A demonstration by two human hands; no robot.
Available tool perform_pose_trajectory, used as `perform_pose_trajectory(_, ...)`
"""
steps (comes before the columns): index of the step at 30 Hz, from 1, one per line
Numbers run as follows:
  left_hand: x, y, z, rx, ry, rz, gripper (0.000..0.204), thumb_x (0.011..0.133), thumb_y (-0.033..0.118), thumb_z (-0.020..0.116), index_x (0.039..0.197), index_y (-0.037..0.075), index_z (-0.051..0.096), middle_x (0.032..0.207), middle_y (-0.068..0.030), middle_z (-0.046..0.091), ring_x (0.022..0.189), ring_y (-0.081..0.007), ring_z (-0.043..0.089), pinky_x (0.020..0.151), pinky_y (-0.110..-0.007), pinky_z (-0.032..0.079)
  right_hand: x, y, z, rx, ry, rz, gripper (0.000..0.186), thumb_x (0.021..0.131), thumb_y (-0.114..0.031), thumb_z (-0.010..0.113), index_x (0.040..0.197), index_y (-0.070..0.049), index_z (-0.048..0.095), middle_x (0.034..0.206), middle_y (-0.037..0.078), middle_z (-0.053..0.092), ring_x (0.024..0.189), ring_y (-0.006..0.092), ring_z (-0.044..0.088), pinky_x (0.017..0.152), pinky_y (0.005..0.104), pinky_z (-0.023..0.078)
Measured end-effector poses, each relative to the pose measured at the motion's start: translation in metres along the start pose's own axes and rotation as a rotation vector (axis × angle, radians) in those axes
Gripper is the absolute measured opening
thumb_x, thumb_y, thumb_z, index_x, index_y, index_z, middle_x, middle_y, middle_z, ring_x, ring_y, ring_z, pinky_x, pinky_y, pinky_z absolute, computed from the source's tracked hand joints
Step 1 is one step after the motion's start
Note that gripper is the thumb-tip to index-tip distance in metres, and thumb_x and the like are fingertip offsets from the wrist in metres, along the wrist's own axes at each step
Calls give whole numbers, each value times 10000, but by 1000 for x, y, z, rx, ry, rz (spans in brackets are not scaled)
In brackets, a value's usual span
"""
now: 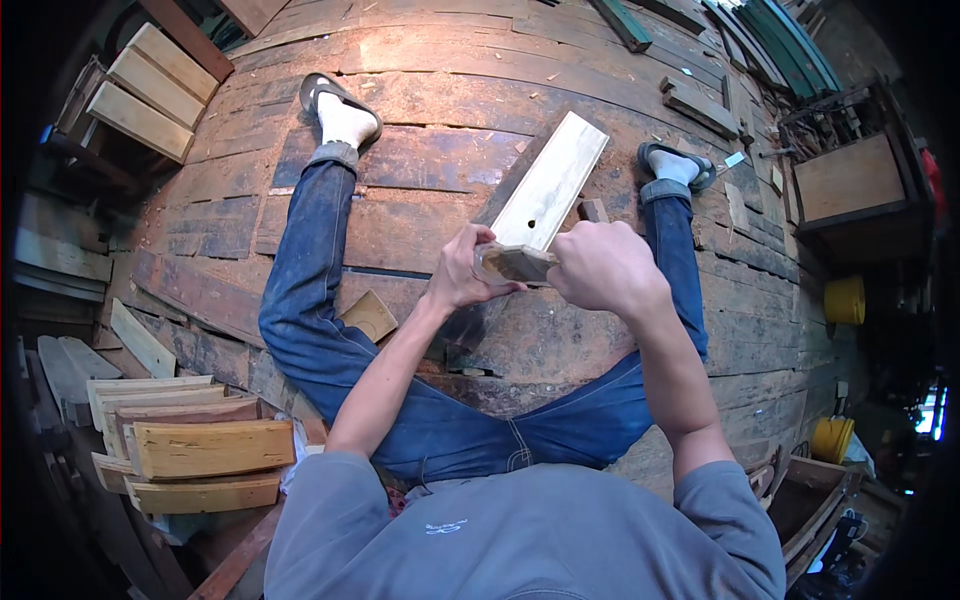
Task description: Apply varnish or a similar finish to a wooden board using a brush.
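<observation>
Between my spread legs, my left hand (464, 268) grips a small flat wooden piece (522, 264) by its left end, with fingers and thumb wrapped about it. My right hand (606, 268) is closed in a fist against the right end of that piece. What lies inside the right fist is hidden. Just beyond both hands, a long pale board (562, 170) with a dark round hole near its closer end lies at a slant over a darker plank. A brown wood block (593, 210) shows behind my right hand.
Sawdust covers the plank floor (430, 90). A small square wood piece (368, 315) lies by my left knee. Curved wooden boards (215, 450) are stacked at lower left. A wooden cabinet (850, 180) and yellow buckets (845, 300) stand at right.
</observation>
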State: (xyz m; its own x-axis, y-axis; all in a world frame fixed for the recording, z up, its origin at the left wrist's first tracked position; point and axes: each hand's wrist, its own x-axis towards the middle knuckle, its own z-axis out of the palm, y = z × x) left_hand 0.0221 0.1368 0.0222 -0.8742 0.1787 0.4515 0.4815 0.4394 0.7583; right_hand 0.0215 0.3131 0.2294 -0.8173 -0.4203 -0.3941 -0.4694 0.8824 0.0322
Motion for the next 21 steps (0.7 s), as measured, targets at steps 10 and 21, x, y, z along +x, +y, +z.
perform_pose_trajectory(10, -4, 8, 5, -20, -96, 44, 679, 540, 312, 918, 1021, 25, 535, 937, -143, 606, 861, -320, 646, 756, -397, 543, 19, -19, 15, -90, -63, -89, 158, 798, -162, 616, 831, -78, 746, 808, 118, 720, 773, 254, 724, 688, 368, 569)
perform_pose_trajectory(21, -6, 9, 6, -45, -31, 46, 635, 546, 308, 911, 986, 10, 563, 907, -144, 609, 815, -326, 646, 728, -395, 538, 33, -32, 26, -81, -83, -152, 160, 809, -188, 636, 868, -92, 749, 860, 91, 727, 808, 226, 722, 725, 358, 563)
